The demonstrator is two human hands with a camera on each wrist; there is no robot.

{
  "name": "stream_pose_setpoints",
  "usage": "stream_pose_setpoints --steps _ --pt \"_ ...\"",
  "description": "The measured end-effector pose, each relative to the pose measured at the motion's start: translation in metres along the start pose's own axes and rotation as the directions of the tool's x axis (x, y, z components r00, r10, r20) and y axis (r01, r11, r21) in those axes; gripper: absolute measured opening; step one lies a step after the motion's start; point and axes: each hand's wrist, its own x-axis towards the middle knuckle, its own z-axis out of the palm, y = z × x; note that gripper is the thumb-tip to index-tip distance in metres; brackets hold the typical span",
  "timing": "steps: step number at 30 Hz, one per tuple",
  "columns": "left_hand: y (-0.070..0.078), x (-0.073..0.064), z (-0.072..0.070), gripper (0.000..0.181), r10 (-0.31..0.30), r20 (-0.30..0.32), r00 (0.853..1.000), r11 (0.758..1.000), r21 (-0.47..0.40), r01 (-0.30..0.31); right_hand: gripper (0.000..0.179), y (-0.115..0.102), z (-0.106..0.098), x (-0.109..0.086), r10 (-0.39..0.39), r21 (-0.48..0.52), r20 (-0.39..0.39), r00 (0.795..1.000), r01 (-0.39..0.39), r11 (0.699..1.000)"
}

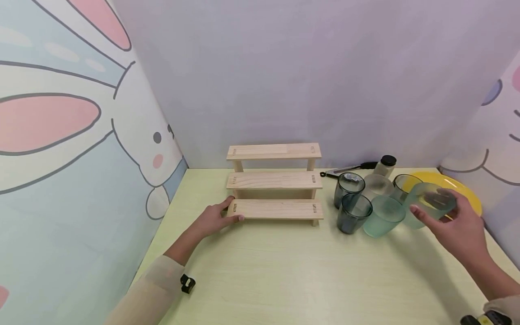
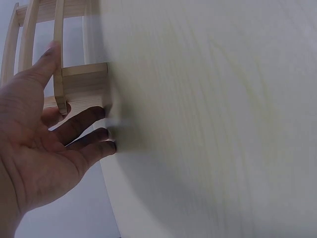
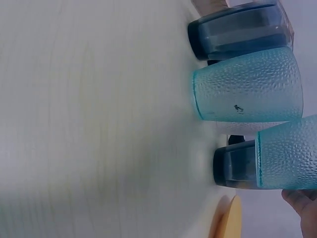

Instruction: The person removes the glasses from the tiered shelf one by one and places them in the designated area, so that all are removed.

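Observation:
A three-step wooden rack (image 1: 278,209) stands near the back wall. My left hand (image 1: 215,220) grips the left end of its lowest step, thumb at the front edge; in the left wrist view the other fingers of the left hand (image 2: 44,148) reach beneath the board. To the right, my right hand (image 1: 465,225) holds a frosted teal tumbler (image 1: 420,201), raised off the table with thumb and fingers round its side. Another teal tumbler (image 1: 379,223) stands just left of it, beside a dark grey tumbler (image 1: 352,222). The right wrist view shows the held tumbler (image 3: 290,156) with a pebbled surface.
Behind these are a second dark grey tumbler (image 1: 345,192), a colourless frosted tumbler (image 1: 378,186) and another grey tumbler (image 1: 400,192). A yellow plate (image 1: 467,192) lies at the right. Against the back wall are a black-lidded jar (image 1: 383,169) and a black-handled utensil (image 1: 353,168).

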Motion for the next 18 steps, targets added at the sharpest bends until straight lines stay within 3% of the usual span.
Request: stream_pose_setpoints --steps 5,11,18 --pt "-0.001 0.001 0.0 0.104 0.002 0.0 1.0 1.0 0.0 -0.002 0.094 0.008 0.003 -0.004 0.011 -0.02 0.027 1.0 -0.011 1.0" --pt "0.0 0.0 0.0 0.103 -0.002 -0.002 1.0 1.0 -0.005 0.002 0.1 0.019 0.007 -0.008 0.03 -0.07 0.114 0.993 -0.022 0.997" --pt "0.001 0.0 0.0 0.103 -0.005 0.002 1.0 1.0 -0.007 0.005 0.097 0.033 0.015 -0.01 -0.005 0.008 0.178 0.984 0.003 1.0"
